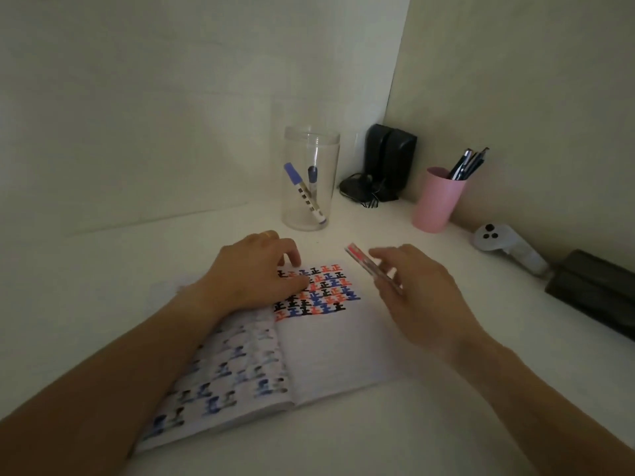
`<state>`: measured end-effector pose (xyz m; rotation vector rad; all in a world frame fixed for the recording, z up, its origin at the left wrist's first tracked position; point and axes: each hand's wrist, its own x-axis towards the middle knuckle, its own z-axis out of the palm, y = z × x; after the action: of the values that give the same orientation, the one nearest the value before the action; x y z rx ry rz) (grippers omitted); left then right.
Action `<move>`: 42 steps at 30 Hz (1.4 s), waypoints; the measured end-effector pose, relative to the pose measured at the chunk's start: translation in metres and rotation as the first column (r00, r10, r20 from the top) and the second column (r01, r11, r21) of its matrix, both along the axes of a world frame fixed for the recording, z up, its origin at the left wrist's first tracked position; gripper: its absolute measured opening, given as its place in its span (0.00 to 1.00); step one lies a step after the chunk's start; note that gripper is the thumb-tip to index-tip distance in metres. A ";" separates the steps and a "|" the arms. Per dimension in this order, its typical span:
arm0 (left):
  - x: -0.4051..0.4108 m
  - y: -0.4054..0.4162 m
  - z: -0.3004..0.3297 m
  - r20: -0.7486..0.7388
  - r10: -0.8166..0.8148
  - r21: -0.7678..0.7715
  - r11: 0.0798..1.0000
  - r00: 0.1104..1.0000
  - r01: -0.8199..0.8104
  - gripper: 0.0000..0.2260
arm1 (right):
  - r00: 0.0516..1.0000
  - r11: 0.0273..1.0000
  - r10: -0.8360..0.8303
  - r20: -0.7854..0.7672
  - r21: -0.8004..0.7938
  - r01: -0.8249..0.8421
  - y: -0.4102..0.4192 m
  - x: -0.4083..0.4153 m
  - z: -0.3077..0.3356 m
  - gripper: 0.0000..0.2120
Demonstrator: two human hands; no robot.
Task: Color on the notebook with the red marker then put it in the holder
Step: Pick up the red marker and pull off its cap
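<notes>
An open notebook point(336, 352) lies on the white desk, its right page bearing rows of red, blue and black marks near the top. My left hand point(254, 273) rests flat on the top of the notebook, fingers spread over the marks. My right hand point(419, 286) hovers just right of the marked area and holds the red marker point(367, 264), which points up and to the left above the page's top right corner. A clear plastic jar point(311, 180) with two blue markers in it stands behind the notebook.
A pink cup point(436, 201) of pens stands to the right of the jar. Black speakers with a cable point(388, 163) fill the back corner. A grey controller point(505, 245) and a black case point(594, 290) lie along the right wall.
</notes>
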<state>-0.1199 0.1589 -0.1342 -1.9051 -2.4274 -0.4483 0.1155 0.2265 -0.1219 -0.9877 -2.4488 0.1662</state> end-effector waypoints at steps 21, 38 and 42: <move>0.006 -0.007 -0.008 -0.125 -0.072 0.327 0.939 0.990 0.110 0.19 | 0.636 0.437 -0.103 -0.765 -0.609 -0.662 0.039 -0.029 -0.015 0.02; 0.041 -0.019 0.003 0.544 -0.386 0.299 0.919 0.745 0.257 0.22 | 0.515 0.497 -0.038 -0.856 -0.463 -0.734 0.022 -0.036 -0.009 0.12; 0.039 -0.020 0.010 0.008 -0.378 0.392 0.853 0.926 0.345 0.21 | 0.518 0.490 -0.041 -0.855 -0.468 -0.735 0.016 -0.038 -0.007 0.13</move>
<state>-0.0813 0.1385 -0.1245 -2.1810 -1.8228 -0.9586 0.0775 0.2420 -0.1285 -0.3687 -1.5740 1.6765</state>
